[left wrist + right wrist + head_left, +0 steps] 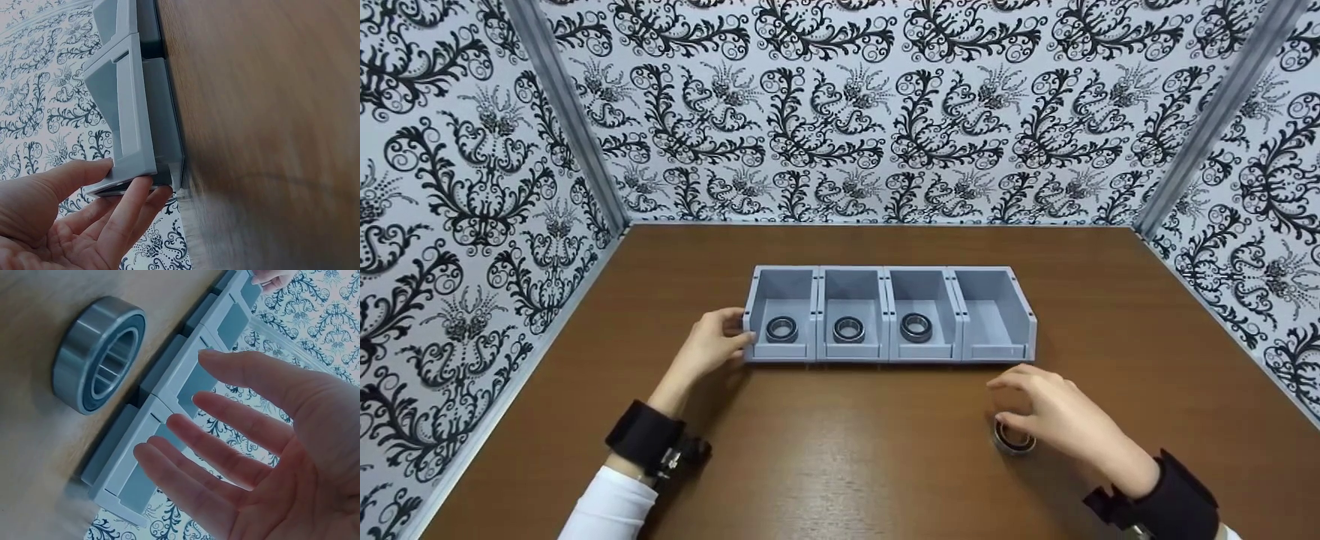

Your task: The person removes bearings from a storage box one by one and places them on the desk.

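Four joined grey bins form one row, and the rightmost bin (996, 330) holds nothing. A ball bearing lies in each of the others: the left bearing (782, 329), the middle bearing (849, 329) and the right bearing (916, 328). My left hand (712, 345) grips the outer side of the leftmost bin (130, 101), thumb at its front rim and fingers along the side wall. Over a loose bearing (84, 349) on the table hovers my right hand (264, 455), fingers spread and apart from it. From the head view, that hand partly covers this bearing (1014, 444).
The brown wooden table (840, 435) extends around the bins. Patterned black-and-white panels (840, 112) enclose it at the back and both sides, with grey metal posts (574, 120) at the corners. Black straps with cameras (649, 439) sit on both wrists.
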Tool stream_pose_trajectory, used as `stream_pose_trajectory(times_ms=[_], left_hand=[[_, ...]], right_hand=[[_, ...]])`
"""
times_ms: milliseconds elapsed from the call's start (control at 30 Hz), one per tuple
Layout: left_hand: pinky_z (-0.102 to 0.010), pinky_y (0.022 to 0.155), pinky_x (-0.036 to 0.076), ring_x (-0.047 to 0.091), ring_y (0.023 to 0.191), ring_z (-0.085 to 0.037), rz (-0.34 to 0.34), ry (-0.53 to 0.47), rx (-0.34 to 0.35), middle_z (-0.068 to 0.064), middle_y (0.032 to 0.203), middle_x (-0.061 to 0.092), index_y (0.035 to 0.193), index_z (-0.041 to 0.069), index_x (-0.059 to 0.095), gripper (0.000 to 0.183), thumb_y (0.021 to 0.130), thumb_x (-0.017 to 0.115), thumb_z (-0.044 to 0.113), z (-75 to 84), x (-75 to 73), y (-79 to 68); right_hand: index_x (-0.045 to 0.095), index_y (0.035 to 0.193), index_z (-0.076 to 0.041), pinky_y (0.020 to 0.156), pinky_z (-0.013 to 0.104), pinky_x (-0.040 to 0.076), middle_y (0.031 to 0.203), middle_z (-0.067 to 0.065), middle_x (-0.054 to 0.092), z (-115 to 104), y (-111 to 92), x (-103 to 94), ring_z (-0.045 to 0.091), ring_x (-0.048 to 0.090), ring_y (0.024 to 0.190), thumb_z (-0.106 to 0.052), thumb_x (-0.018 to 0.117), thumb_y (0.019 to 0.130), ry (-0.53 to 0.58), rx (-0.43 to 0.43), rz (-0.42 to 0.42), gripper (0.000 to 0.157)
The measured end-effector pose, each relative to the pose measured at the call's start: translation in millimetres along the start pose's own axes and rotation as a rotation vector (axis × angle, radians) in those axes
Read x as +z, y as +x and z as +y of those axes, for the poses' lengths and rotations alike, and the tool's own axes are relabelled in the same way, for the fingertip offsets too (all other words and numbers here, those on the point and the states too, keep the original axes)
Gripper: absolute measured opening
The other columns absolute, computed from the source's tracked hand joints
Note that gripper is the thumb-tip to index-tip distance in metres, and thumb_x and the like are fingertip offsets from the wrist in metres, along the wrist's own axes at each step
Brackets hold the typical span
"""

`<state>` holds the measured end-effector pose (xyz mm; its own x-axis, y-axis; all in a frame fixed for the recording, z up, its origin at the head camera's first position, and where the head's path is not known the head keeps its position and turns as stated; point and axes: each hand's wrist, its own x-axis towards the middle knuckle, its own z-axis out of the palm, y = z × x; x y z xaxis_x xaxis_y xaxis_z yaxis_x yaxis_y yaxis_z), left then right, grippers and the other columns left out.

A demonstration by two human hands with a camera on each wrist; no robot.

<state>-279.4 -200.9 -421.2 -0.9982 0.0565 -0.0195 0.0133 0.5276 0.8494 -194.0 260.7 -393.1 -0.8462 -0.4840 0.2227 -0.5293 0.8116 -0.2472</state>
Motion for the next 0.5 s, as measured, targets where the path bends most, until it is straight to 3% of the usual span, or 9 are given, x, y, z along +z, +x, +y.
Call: stream_pose_trajectory(times_ms=[500], left_hand=[[-0.038,0.087,0.061,0.062,0.123,-0.040,0.002,0.009,-0.002,-0.029,0.135,0.059,0.140,-0.008,0.050,0.049,0.095,0.063,0.006,-0.3,-0.4,0.3]], right_hand=[[0.073,0.114,-0.010,0.088,0.054,0.054,0.114,0.010,0.072,-5.3,16.2,-6.1,0.034,0.067,0.108,-0.015,0.079,0.083,0.061,0.051,0.041,0.032]])
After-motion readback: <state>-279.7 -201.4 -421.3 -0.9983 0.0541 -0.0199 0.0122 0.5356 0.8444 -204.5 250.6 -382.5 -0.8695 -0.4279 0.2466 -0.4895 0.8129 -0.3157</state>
